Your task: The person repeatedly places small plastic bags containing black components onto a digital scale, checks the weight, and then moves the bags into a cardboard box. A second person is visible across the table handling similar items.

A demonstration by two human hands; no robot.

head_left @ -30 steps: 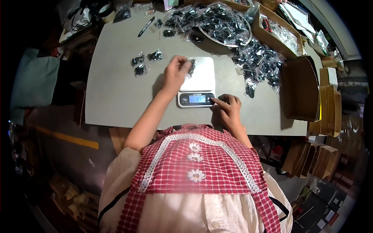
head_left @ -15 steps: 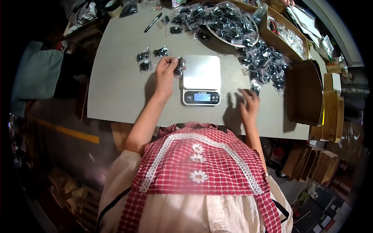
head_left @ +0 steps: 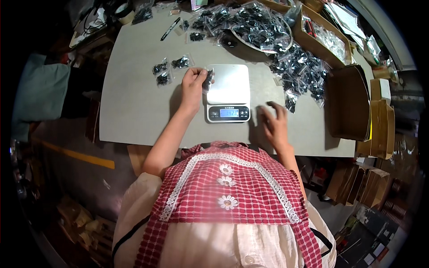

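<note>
My left hand (head_left: 193,85) pinches a small clear plastic bag of black parts (head_left: 208,81) between thumb and fingers. It holds the bag at the left edge of a white digital scale (head_left: 228,85), whose lit display faces me. Whether the bag touches the weighing plate I cannot tell. To the right of the scale my right hand (head_left: 275,123) hovers over the table, its fingers apart and curved, with nothing in it. Beyond my left hand lie a bag of black parts (head_left: 181,62) and two more bags (head_left: 162,79) side by side.
Many similar bags (head_left: 304,73) are heaped at the right, spilling from a round tray (head_left: 252,46). An opened cardboard box (head_left: 351,102) stands near the right edge. A long carton (head_left: 326,38) with clear bags is behind it. A black marker (head_left: 170,29) lies at the back left.
My right hand has shifted left, closer to the scale. My left hand still holds the bag beside the plate and has moved very little. The view has shifted slightly.
</note>
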